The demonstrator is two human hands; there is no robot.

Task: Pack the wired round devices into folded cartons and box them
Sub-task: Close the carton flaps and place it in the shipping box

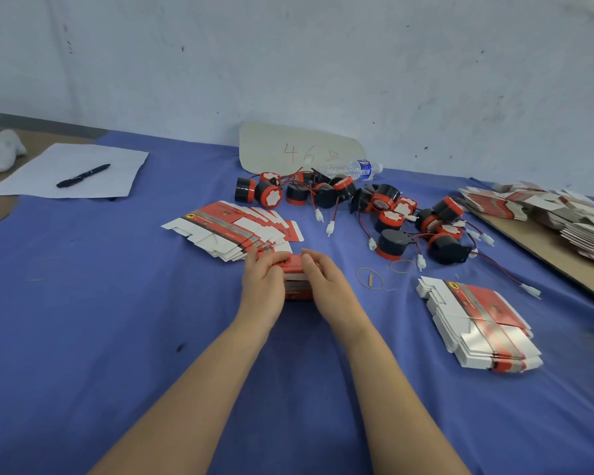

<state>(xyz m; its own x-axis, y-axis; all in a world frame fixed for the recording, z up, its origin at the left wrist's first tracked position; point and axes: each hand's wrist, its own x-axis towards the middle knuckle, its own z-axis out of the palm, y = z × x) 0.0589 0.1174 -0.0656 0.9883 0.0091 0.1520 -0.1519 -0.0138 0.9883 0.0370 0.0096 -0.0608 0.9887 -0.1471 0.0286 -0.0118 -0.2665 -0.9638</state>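
Currently, your left hand (264, 281) and right hand (324, 279) both grip one small red-and-white folded carton (297, 289) on the blue cloth (151, 320). Beyond it, black-and-red wired round devices (391, 242) lie loose, so packing looks barely begun.

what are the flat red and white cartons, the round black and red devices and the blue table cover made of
Flat red and white cartons: thin printed card, probably coated, since the faces glint.
Round black and red devices: seemingly moulded plastic, smooth with a slight sheen.
Blue table cover: looks like matte cloth, with soft wrinkles and no glare.
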